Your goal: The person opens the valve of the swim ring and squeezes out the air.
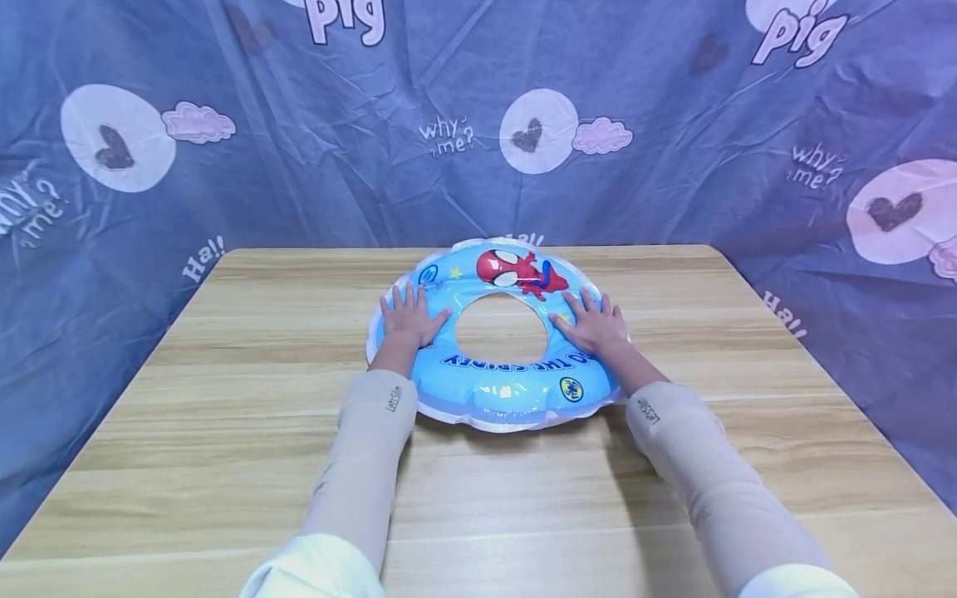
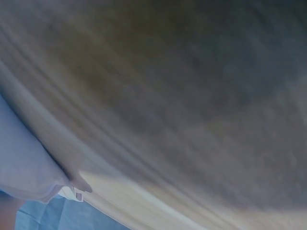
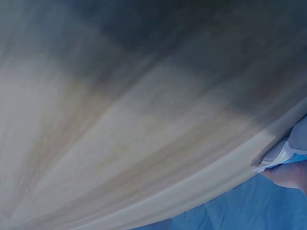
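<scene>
On a wood-grain table [image 1: 508, 515] before patterned blue cloth [image 1: 344, 149], a swim ring [image 1: 486, 384].

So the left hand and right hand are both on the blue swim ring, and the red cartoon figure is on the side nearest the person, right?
Not quite: the red cartoon figure is on the far side of the blue swim ring, as the head view shows. The left hand and right hand are both on it.

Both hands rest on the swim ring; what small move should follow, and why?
Probably a gentle, even downward press: the left hand and right hand lie spread on opposite sides of the plump swim ring, placed to push rather than grip.
</scene>
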`<state>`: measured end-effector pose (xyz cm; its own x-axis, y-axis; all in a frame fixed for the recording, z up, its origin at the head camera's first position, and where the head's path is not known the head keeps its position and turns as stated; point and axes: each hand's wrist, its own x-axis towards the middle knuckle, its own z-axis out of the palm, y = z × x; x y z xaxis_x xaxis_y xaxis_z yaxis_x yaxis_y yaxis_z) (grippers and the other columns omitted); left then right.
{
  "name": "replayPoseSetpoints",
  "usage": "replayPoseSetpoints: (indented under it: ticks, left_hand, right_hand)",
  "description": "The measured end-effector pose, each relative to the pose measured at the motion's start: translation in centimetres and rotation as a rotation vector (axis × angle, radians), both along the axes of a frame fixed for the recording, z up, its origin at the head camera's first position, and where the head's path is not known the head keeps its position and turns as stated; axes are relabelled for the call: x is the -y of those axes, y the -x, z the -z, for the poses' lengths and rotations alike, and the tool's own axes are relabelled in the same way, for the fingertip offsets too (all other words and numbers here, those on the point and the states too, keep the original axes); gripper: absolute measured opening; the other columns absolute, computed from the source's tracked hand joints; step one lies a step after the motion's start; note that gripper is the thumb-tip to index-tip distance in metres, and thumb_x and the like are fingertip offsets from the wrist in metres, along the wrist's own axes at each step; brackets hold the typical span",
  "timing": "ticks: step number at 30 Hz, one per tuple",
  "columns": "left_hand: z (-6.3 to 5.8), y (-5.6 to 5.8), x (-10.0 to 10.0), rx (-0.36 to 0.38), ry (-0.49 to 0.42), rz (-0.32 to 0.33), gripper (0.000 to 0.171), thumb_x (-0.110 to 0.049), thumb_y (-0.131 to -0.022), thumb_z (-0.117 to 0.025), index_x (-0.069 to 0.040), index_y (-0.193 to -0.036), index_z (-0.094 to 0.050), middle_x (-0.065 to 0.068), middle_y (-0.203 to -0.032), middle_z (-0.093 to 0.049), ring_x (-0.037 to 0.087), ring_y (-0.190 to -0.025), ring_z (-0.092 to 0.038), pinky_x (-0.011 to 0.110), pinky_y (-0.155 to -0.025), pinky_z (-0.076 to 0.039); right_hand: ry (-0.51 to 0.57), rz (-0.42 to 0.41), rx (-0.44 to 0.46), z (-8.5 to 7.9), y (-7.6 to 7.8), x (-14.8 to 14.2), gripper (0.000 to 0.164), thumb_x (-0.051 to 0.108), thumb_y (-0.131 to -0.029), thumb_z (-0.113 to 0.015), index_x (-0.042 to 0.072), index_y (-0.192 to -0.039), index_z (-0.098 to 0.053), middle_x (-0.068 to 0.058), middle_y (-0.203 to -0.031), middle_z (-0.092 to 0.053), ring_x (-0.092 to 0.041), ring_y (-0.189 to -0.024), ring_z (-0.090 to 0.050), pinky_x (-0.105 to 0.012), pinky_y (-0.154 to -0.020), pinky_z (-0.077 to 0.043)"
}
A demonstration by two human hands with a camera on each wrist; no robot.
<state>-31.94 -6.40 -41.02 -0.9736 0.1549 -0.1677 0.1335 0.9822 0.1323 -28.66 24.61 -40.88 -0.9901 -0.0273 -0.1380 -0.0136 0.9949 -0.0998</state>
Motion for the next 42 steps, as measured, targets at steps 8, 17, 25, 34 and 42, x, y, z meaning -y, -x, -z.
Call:
replayPoseSetpoints:
  ticks: [8,17,25,34,42]
  left_hand:
    - [-0.1,0.0,0.6,0.056,-0.144,0.02,0.082,-0.062,-0.092,-0.018,-0.003,-0.146,0.0,0.019,-0.151,0.006,0.039,-0.134,0.012,0.056,-0.103,0.008]
    - [-1.9,-1.7,2.0,-0.215,-0.509,0.345,0.06,-0.036,-0.098,-0.04,0.003,-0.142,-0.026,0.018,-0.148,-0.019,0.03,-0.137,-0.006,0.046,-0.108,0.001]
    - [-1.6,-10.7,0.0,-0.126,-0.3,0.913,0.062,-0.053,-0.094,-0.034,-0.021,-0.147,-0.025,0.001,-0.151,-0.017,0.027,-0.138,-0.005,0.054,-0.105,-0.002]
    - [1.0,-11.8,-0.5,-0.104,-0.05,0.943,0.064,-0.062,-0.092,-0.02,-0.032,-0.148,-0.01,-0.008,-0.153,-0.002,0.022,-0.137,0.008,0.052,-0.104,0.007]
    - [1.6,-11.2,-0.7,-0.116,-0.039,0.948,0.064,-0.063,-0.091,-0.017,-0.033,-0.147,-0.01,-0.009,-0.152,-0.001,0.019,-0.137,0.01,0.051,-0.105,0.008]
  right_hand:
    - [0.076,-0.032,0.006,0.0,-0.3,-0.2,0.076,0.063,-0.091,-0.024,0.015,-0.149,-0.011,-0.021,-0.15,-0.003,-0.051,-0.13,0.005,-0.063,-0.101,-0.001]
    - [0.292,-0.306,-0.177,-1.8,-2.9,-0.4,0.06,0.047,-0.094,-0.042,0.007,-0.139,-0.04,-0.021,-0.145,-0.025,-0.048,-0.131,-0.008,-0.061,-0.102,-0.007]
    - [0.24,-0.708,-0.134,-0.6,-8.5,1.2,0.056,0.046,-0.094,-0.044,0.02,-0.142,-0.037,-0.007,-0.148,-0.027,-0.037,-0.136,-0.008,-0.055,-0.104,-0.01]
    - [0.065,-0.681,-0.101,1.2,-9.1,1.9,0.065,0.058,-0.091,-0.035,0.029,-0.147,-0.021,-0.003,-0.153,-0.006,-0.035,-0.136,0.002,-0.052,-0.106,-0.002]
    - [0.061,-0.664,-0.118,1.5,-8.9,1.6,0.065,0.059,-0.091,-0.034,0.03,-0.148,-0.019,-0.002,-0.153,-0.004,-0.033,-0.137,0.004,-0.051,-0.106,0.001]
